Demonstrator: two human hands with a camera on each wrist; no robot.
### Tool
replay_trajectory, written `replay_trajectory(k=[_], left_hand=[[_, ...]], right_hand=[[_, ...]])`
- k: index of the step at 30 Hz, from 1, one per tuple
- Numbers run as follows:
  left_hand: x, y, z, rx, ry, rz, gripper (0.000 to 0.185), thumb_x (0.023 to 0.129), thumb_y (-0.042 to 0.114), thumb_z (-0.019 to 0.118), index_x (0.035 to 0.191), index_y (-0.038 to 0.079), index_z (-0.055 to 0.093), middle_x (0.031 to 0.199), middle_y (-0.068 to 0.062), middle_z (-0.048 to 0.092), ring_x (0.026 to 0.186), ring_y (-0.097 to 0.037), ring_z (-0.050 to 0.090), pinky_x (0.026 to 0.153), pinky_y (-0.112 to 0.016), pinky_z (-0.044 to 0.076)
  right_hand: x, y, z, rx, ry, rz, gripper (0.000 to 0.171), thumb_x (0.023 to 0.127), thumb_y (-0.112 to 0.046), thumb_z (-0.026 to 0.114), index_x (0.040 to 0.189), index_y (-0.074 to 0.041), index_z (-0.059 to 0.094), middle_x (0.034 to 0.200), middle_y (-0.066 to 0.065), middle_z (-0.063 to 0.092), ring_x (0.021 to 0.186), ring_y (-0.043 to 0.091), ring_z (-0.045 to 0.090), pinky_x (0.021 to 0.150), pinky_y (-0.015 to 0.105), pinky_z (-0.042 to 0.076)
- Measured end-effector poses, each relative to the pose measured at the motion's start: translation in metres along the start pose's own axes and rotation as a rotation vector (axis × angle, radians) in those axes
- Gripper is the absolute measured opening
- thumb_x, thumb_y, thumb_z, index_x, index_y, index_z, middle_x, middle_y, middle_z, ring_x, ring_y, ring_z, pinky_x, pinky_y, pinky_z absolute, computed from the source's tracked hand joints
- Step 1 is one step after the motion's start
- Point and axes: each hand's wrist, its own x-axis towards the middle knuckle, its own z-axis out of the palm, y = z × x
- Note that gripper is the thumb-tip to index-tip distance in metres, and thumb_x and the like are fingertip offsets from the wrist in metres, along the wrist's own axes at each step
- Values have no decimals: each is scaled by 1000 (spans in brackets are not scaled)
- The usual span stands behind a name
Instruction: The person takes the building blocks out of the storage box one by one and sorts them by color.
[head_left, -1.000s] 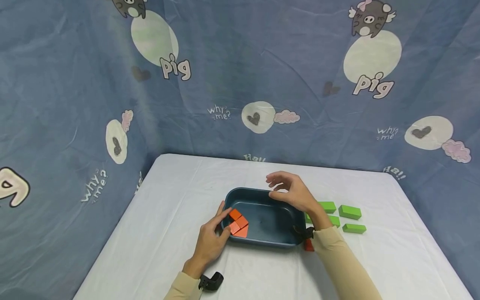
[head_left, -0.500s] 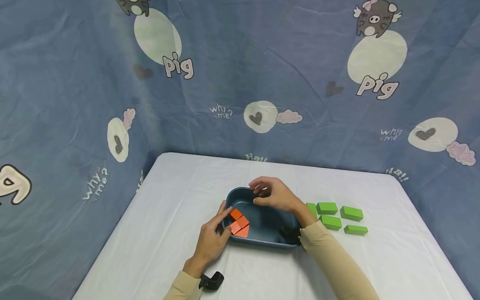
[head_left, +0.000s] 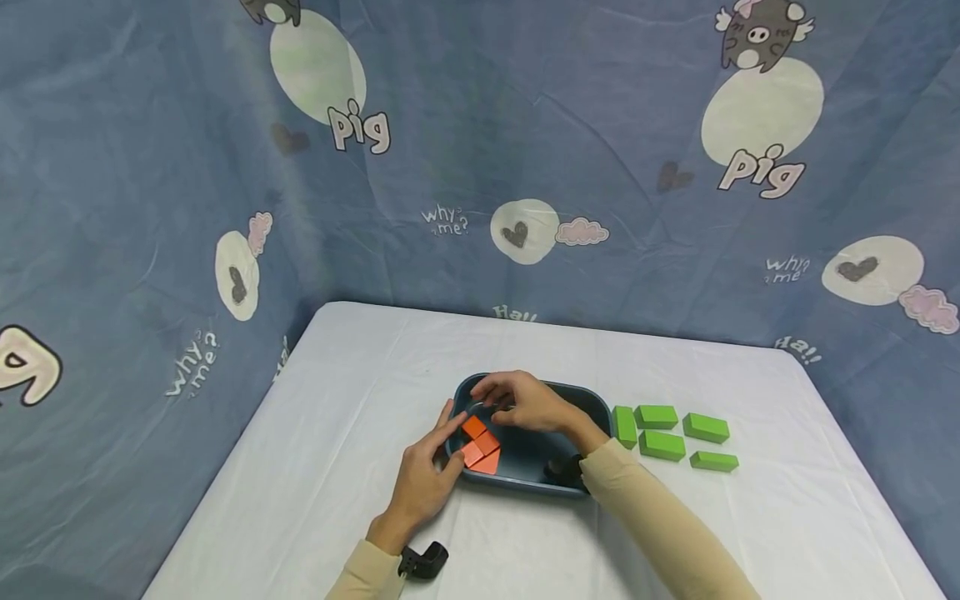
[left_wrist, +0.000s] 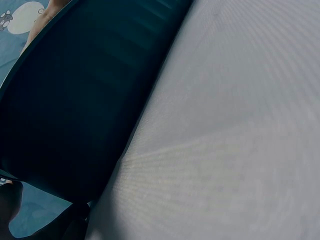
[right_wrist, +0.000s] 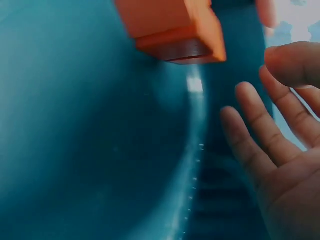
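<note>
A dark blue rectangular tub [head_left: 519,483] lies on the table, with several orange-red wooden blocks [head_left: 480,445] grouped at its left end. My left hand [head_left: 423,483] holds that end, with fingers over the rim; in the left wrist view the tub's outer wall [left_wrist: 85,100] fills the left side. My right hand [head_left: 528,406] is inside the tub's outline, just beyond the blocks, fingers loosely bent. The right wrist view shows spread fingers with nothing between them, apart from an orange block [right_wrist: 172,30]. The tub's near right corner is hidden by the right sleeve.
Several green blocks [head_left: 662,445] lie on the white-covered table [head_left: 360,400] to the right of the tub. A blue cloth with printed pigs [head_left: 420,283] hangs behind and to the left. A black wrist device [head_left: 425,562] sits on the left wrist.
My right hand has moved left and lower, from the tub's far right rim toward the blocks. A red piece near the tub's right corner is now out of sight. The left hand stays put.
</note>
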Motion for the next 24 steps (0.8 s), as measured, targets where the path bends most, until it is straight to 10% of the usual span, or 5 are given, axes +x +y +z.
replay_trajectory(k=[24], left_hand=[[0, 1, -2, -23, 3, 7, 55, 88, 5, 68, 142, 6, 60, 156, -13, 43, 140, -24, 45, 112, -19, 30]], right_hand=[[4, 9, 10, -116, -171, 3, 64, 73, 24, 59, 128, -8, 69, 121, 2, 65, 97, 22, 59, 79, 28, 52]])
